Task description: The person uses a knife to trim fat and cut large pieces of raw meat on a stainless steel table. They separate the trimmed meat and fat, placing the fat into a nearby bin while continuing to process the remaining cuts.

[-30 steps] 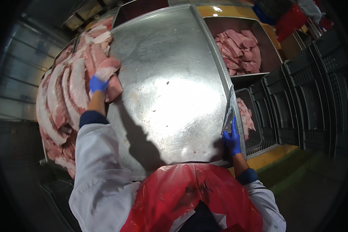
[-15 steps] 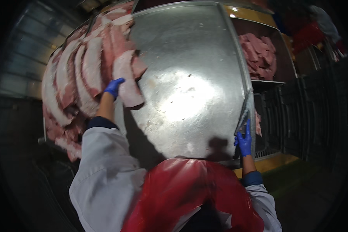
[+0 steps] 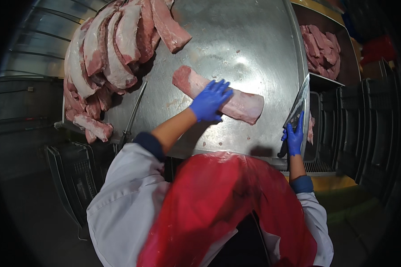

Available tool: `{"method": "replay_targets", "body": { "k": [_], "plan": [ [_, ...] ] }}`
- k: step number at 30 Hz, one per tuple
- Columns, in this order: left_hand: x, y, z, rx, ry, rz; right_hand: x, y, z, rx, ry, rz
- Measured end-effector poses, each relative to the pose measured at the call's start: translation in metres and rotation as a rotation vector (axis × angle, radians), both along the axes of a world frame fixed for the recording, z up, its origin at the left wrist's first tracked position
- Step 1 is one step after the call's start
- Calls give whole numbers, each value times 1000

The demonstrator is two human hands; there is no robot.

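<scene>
At the far left, a pale metal wall (image 3: 44,51) stands behind a dark crate (image 3: 73,178). Long meat strips (image 3: 116,44) heap on the counter's (image 3: 254,26) left side, near a slim steel rod (image 3: 137,107). Mid-counter (shiny bare metal, flecked with scraps (image 3: 220,143)), the left hand (image 3: 209,102) lies flat across a meat piece (image 3: 245,107). The right hand (image 3: 294,135) grips a knife (image 3: 301,99) at the right edge, near a meat-filled bin (image 3: 349,58) and grey crates (image 3: 347,129).

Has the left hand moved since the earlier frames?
Yes: against the steel tabletop, the left hand has moved right, from the raw meat pile toward the middle, and now lies on one meat strip.
</scene>
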State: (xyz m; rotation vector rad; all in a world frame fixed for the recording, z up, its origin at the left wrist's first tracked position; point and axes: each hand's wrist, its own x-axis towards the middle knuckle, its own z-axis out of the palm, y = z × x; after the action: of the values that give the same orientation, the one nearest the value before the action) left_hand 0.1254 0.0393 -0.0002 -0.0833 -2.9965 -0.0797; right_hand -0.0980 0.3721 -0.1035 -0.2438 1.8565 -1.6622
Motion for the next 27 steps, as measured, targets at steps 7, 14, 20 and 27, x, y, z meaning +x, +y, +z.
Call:
{"method": "replay_targets", "body": {
  "k": [7,14,20,27],
  "plan": [
    [-98,-41,-20,718,-453,507,1,2,5,-89,-49,13],
    [-47,-75,12,1951,-259,456,1,4,3,-55,-9,66],
    [-46,-111,103,2190,313,-318,-3,7,-2,-81,-12,66],
    [-51,-86,153,1708,-19,-430,-5,11,-11,-124,11,58]
  ]
}}
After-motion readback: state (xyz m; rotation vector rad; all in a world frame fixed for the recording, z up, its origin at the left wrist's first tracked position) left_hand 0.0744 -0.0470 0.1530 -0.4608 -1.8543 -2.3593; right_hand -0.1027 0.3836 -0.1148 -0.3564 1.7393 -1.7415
